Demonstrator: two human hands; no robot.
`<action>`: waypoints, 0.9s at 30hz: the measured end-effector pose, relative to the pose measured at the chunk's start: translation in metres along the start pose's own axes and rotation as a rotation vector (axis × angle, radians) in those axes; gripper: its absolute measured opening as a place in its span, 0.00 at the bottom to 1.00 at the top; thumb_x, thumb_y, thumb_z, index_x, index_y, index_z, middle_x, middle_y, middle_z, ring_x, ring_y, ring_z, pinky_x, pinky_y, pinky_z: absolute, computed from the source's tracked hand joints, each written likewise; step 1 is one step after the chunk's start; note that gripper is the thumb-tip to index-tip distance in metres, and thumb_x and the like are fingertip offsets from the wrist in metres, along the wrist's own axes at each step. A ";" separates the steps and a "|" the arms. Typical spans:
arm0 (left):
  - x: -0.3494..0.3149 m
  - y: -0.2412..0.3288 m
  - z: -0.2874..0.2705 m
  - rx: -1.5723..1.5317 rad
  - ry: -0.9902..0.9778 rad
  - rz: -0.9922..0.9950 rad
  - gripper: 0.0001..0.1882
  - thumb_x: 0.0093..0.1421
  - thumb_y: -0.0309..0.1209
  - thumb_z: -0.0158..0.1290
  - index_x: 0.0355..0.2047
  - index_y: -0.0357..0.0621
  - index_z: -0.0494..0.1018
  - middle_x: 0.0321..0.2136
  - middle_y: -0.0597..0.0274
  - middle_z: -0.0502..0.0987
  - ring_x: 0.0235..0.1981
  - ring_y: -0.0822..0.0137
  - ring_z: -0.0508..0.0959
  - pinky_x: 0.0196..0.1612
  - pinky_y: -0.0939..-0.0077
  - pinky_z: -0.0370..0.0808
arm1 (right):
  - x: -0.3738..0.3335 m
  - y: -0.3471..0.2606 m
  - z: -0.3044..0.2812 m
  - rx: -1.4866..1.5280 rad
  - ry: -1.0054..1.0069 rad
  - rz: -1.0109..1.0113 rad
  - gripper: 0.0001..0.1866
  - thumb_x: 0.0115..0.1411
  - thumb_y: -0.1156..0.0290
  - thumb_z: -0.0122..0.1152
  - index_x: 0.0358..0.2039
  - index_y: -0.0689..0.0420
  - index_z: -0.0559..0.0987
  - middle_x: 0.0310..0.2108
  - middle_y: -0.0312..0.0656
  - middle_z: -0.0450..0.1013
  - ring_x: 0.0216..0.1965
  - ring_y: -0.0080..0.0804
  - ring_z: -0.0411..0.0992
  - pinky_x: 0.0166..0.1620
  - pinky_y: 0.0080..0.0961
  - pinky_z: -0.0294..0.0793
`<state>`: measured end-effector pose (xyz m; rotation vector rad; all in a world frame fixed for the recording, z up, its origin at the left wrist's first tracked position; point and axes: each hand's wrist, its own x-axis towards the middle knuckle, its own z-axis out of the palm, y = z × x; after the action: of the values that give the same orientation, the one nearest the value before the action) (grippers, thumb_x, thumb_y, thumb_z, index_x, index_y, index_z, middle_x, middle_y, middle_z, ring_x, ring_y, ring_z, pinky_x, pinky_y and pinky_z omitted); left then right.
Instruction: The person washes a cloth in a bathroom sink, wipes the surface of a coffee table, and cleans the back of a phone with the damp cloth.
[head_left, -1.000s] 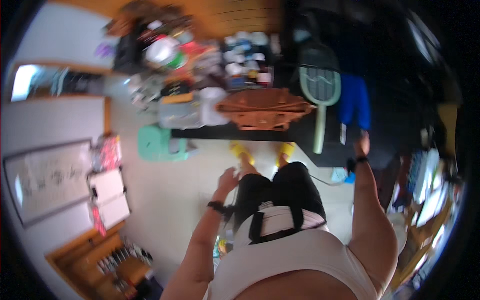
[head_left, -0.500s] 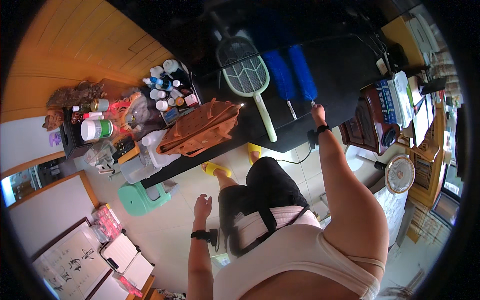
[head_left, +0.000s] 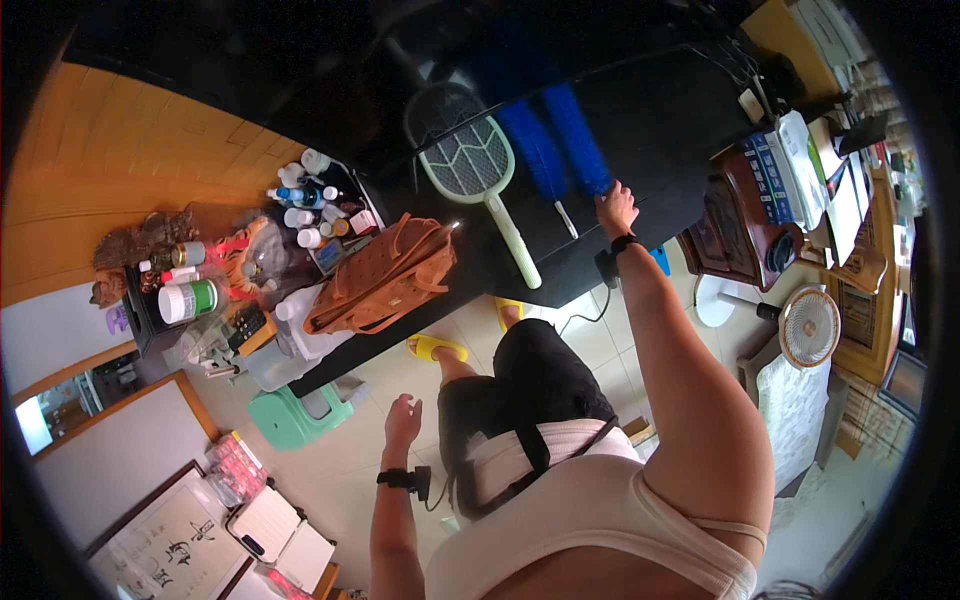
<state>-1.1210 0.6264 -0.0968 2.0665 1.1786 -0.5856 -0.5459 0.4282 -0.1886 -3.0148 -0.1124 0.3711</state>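
1. My right hand (head_left: 617,208): fingers curled at the near end of the right blue duster (head_left: 575,140), on the black table (head_left: 660,165); I cannot tell whether it grips.
2. My left hand (head_left: 403,420): loosely open, over tiled floor (head_left: 345,475).
3. Second blue duster (head_left: 533,150): between its neighbour and a racket (head_left: 468,160).
4. Table's front edge: beneath my right wrist.
5. Framed sheet (head_left: 170,555): dark brush characters.
6. White jar (head_left: 188,300): green label.

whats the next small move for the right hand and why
Perhaps secure the near end of the rightmost blue duster: the right hand is at that end, though its grip is unclear, while the left hand hangs apart from it.
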 end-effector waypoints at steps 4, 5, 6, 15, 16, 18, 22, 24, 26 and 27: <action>-0.020 -0.016 -0.015 0.068 -0.006 0.021 0.16 0.61 0.40 0.52 0.42 0.41 0.71 0.31 0.53 0.77 0.36 0.53 0.77 0.40 0.60 0.73 | -0.022 0.023 -0.003 0.089 0.100 -0.118 0.27 0.55 0.60 0.59 0.55 0.51 0.67 0.51 0.45 0.67 0.55 0.43 0.65 0.53 0.45 0.65; -0.026 -0.020 -0.019 0.099 -0.020 0.010 0.16 0.61 0.40 0.52 0.42 0.42 0.71 0.30 0.53 0.76 0.36 0.54 0.77 0.39 0.61 0.73 | -0.033 0.034 -0.002 0.099 0.166 -0.257 0.27 0.54 0.62 0.61 0.54 0.52 0.68 0.50 0.45 0.67 0.54 0.42 0.65 0.54 0.44 0.64; -0.037 -0.025 -0.024 0.107 -0.014 0.018 0.16 0.61 0.40 0.52 0.42 0.42 0.71 0.30 0.53 0.76 0.36 0.54 0.77 0.39 0.61 0.73 | -0.045 0.038 -0.003 0.118 0.203 -0.359 0.27 0.52 0.66 0.62 0.53 0.53 0.68 0.50 0.45 0.67 0.54 0.43 0.65 0.55 0.43 0.62; -0.102 0.021 -0.098 -0.373 -0.130 0.242 0.02 0.61 0.24 0.51 0.30 0.40 0.72 0.24 0.63 0.77 0.27 0.73 0.77 0.32 0.78 0.74 | -0.232 0.100 -0.056 0.468 -0.130 -0.859 0.16 0.50 0.74 0.60 0.41 0.51 0.73 0.39 0.40 0.71 0.43 0.40 0.69 0.46 0.37 0.68; -0.110 0.033 -0.110 -0.458 -0.177 0.220 0.04 0.61 0.25 0.52 0.29 0.39 0.71 0.23 0.63 0.76 0.27 0.73 0.78 0.31 0.78 0.74 | -0.258 0.098 -0.075 0.545 -0.141 -0.851 0.14 0.49 0.74 0.60 0.39 0.52 0.74 0.35 0.41 0.71 0.40 0.41 0.70 0.44 0.37 0.70; -0.112 0.049 -0.139 -0.344 -0.373 0.232 0.04 0.61 0.26 0.53 0.30 0.38 0.72 0.25 0.62 0.77 0.28 0.73 0.78 0.34 0.78 0.75 | -0.308 0.104 -0.098 0.762 -0.194 -0.795 0.08 0.49 0.75 0.57 0.32 0.54 0.75 0.29 0.42 0.71 0.34 0.43 0.72 0.37 0.36 0.72; -0.106 0.043 -0.166 -0.191 -0.734 -0.004 0.16 0.51 0.31 0.61 0.39 0.38 0.75 0.36 0.58 0.78 0.40 0.65 0.78 0.46 0.71 0.73 | -0.406 0.100 -0.151 0.910 -0.169 -0.603 0.06 0.48 0.79 0.55 0.28 0.55 0.74 0.24 0.42 0.71 0.28 0.44 0.72 0.32 0.34 0.73; -0.086 0.050 -0.191 0.061 -0.810 0.256 0.19 0.49 0.33 0.62 0.41 0.39 0.77 0.39 0.53 0.79 0.42 0.62 0.78 0.47 0.69 0.72 | -0.460 0.112 -0.155 0.861 -0.133 -0.539 0.06 0.48 0.80 0.55 0.28 0.56 0.74 0.24 0.42 0.71 0.28 0.43 0.73 0.32 0.34 0.74; -0.059 0.035 -0.202 0.272 -0.875 0.334 0.20 0.51 0.37 0.58 0.41 0.36 0.77 0.40 0.48 0.80 0.44 0.58 0.79 0.47 0.68 0.72 | -0.514 0.107 -0.160 0.814 -0.105 -0.482 0.06 0.48 0.80 0.55 0.28 0.56 0.74 0.25 0.42 0.72 0.28 0.43 0.73 0.32 0.34 0.74; -0.043 0.017 -0.202 0.290 -0.881 0.355 0.20 0.51 0.37 0.58 0.41 0.36 0.77 0.40 0.48 0.80 0.44 0.58 0.79 0.47 0.68 0.72 | -0.541 0.100 -0.166 0.818 -0.114 -0.332 0.06 0.48 0.79 0.54 0.29 0.56 0.74 0.26 0.42 0.72 0.29 0.43 0.73 0.33 0.33 0.74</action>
<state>-1.1170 0.7460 0.0727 1.8240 0.2208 -1.3508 -1.0228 0.2673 0.0893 -2.1245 -0.3622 0.4217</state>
